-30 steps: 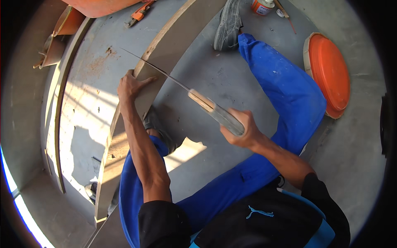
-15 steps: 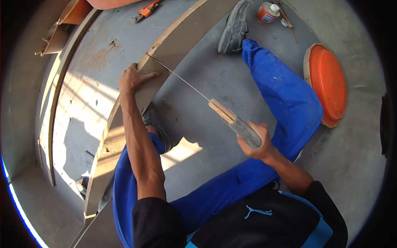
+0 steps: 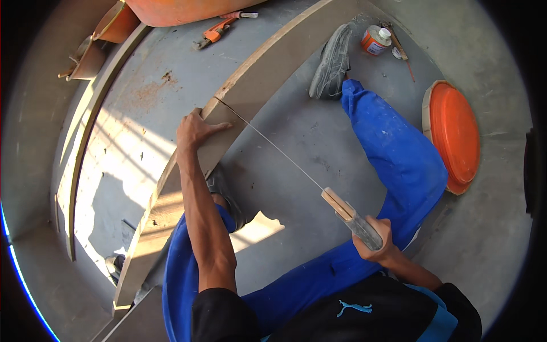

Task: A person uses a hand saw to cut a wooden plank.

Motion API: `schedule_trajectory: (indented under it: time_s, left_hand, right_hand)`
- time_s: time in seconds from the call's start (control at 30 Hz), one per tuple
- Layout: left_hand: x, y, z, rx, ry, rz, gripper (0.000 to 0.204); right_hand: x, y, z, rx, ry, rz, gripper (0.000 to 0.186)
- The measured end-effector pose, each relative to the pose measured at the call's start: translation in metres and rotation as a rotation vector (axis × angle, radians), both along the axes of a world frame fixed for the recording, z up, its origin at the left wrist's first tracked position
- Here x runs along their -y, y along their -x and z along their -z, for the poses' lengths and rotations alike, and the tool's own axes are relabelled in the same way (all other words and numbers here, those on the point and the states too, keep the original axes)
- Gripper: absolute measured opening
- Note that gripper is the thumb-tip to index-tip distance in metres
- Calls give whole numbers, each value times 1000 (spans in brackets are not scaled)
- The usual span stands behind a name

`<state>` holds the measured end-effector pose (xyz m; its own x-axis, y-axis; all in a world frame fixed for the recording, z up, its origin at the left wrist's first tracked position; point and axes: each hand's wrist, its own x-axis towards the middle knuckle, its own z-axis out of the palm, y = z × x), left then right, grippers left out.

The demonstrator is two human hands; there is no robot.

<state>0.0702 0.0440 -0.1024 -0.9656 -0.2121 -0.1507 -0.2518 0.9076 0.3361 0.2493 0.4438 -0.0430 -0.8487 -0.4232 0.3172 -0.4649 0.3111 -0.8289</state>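
Note:
My right hand [image 3: 377,239] is closed around the wooden handle of a handsaw [image 3: 352,218]. The saw's thin blade runs up and left, seen almost edge-on, and its far end sits in a dark cut line across a long wooden board [image 3: 250,88]. My left hand [image 3: 198,132] grips the board's left edge just below the cut, with the thumb lying across its broad face. Behind my left forearm, one shoe [image 3: 228,202] is beside the board. My other shoe [image 3: 330,62] stands to the right of the board's far part.
An orange pipe wrench [image 3: 214,33] lies beyond the board. Orange buckets [image 3: 117,23] stand far left beside another long plank [image 3: 85,131]. A can with a white cap [image 3: 376,41] and a thin tool [image 3: 400,48] are at the far right. A round orange lid [image 3: 454,137] leans by the right wall.
My right hand has drawn the saw back, down and to the right, so more blade shows between board and handle. My left hand keeps its grip while the whole view shifts slightly.

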Motion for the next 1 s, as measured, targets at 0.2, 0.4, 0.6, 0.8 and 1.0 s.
schedule_trajectory:
  time_s: [0.2,0.4,0.6,0.8,1.0]
  left_hand:
    - [-50,30,9,-20,37,64,84]
    - [-5,4,12,36,31,-19,88]
    - [-27,12,6,24,47,36,89]
    - [-25,22,8,147,-125,-5,83]
    - [-8,11,-4,95,-97,-38,84]
  right_hand:
    - [117,164,63,220,126,123,18]
    - [42,30,27,296,-40,84,10]
    - [72,79,49,202,73,93,4]
    - [105,108,55,329,26,124,15]
    - [20,6,20,59,-31,92,18]
